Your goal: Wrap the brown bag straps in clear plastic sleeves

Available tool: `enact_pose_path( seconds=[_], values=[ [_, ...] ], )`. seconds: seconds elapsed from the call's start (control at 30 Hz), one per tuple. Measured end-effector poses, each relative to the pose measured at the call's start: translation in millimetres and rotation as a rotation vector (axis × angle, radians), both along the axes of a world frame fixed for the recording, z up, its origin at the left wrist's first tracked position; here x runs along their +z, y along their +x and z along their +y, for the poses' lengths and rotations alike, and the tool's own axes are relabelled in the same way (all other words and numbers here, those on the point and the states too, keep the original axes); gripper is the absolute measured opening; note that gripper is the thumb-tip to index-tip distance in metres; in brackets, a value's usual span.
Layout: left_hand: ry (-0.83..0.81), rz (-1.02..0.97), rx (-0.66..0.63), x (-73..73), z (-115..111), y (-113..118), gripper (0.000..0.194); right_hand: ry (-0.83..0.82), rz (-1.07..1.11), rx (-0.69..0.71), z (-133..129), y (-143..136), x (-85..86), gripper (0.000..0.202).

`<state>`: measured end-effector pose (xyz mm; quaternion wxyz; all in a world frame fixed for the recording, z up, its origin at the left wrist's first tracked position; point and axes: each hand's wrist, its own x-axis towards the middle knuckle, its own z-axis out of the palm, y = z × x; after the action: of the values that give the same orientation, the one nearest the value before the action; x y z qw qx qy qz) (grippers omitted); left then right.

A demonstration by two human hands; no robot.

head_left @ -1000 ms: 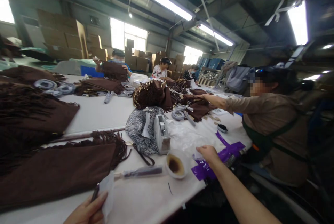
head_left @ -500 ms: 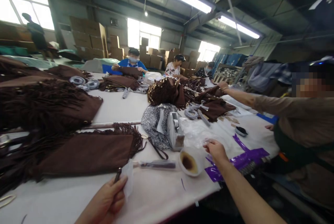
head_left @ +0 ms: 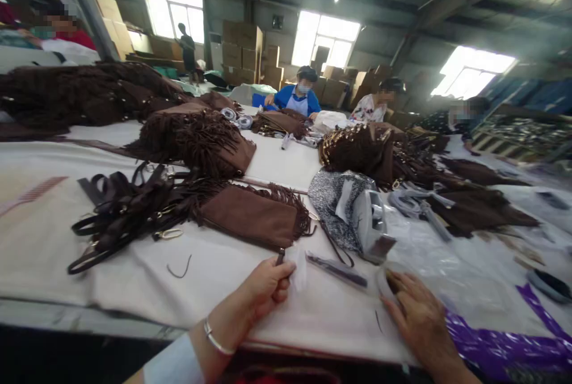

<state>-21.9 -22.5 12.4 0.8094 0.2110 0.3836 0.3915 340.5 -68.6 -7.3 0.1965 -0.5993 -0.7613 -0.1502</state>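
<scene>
My left hand (head_left: 268,282) pinches a small dark pull tab (head_left: 280,256) at the near edge of a brown fringed pouch (head_left: 250,215). A thin whitish translucent piece (head_left: 301,271) sticks out beside its fingertips. My right hand (head_left: 420,318) is over a small white bowl (head_left: 383,281), thumb and fingers apart; its fingers hide most of the bowl. Between the hands lies a dark strip in clear wrapping (head_left: 337,269). A tape dispenser (head_left: 369,226) stands behind the bowl, against a black-and-white speckled cloth (head_left: 337,202).
Dark straps with metal clasps (head_left: 134,214) lie left of the pouch. Fringed brown bags (head_left: 196,139) are piled behind. On the right are clear plastic (head_left: 465,271), purple packaging (head_left: 500,342) and a dark dish (head_left: 549,285). Several people sit across the table.
The view has swung left. My right hand has moved from the clear plastic to the bowl. My left hand keeps its pinch on the pull tab by the pouch.
</scene>
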Motion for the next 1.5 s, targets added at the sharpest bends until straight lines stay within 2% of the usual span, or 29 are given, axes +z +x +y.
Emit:
enact_pose_path(
  seconds=[0.07, 0.17, 0.27, 0.33, 0.43, 0.53, 0.63, 0.7, 0.8, 0.9, 1.0, 1.13, 1.37, 1.5],
  values=[
    [-0.013, -0.029, -0.017, 0.2, -1, -2, 0.045, 0.080, 0.062, 0.039, 1, -5, 12.3, 0.034],
    [-0.013, -0.054, -0.042, 0.4, 0, -4, 0.042, 0.157, 0.174, 0.136, -3, -34, 40.8, 0.022],
    [0.005, -0.046, -0.052, 0.5, 0, -4, 0.037, 0.042, 0.230, 0.254, -4, -80, 62.3, 0.012],
    [0.012, -0.044, -0.057, 0.7, 0, -3, 0.036, -0.047, 0.187, 0.324, 0, -111, 68.3, 0.017],
    [0.021, -0.078, -0.071, 1.1, -1, -4, 0.035, -0.052, 0.072, 0.415, 14, -150, 70.1, 0.014],
    [0.023, -0.114, -0.067, 0.8, -1, -6, 0.033, -0.049, -0.003, 0.508, 30, -176, 71.8, 0.036],
    [-0.064, -0.151, -0.030, -0.1, 0, -9, 0.029, -0.098, 0.125, 0.601, 39, -191, 74.6, 0.026],
    [-0.153, -0.223, -0.039, -0.6, 1, -12, 0.029, -0.190, 0.301, 0.566, 39, -193, 74.5, 0.020],
    [-0.224, -0.301, -0.075, -0.9, 2, -15, 0.025, -0.419, 0.534, 0.319, 30, -189, 69.6, 0.026],
    [-0.187, -0.274, -0.053, -1.0, 3, -14, 0.018, -0.679, 0.689, 0.080, 19, -183, 61.8, 0.038],
    [-0.096, -0.237, -0.043, -0.4, 5, -13, 0.011, -0.858, 0.810, -0.007, 14, -182, 55.9, 0.036],
    [0.006, -0.237, -0.036, 2.2, 6, -13, 0.016, -0.894, 0.804, -0.017, 15, -189, 52.8, 0.033],
    [0.115, -0.121, -0.021, 1.1, 3, -10, 0.025, -0.833, 0.633, 0.101, 17, -205, 52.1, 0.029],
    [0.157, -0.077, -0.012, 0.0, 3, -8, 0.030, -0.824, 0.609, 0.118, 18, -206, 52.6, 0.027]
  ],
)
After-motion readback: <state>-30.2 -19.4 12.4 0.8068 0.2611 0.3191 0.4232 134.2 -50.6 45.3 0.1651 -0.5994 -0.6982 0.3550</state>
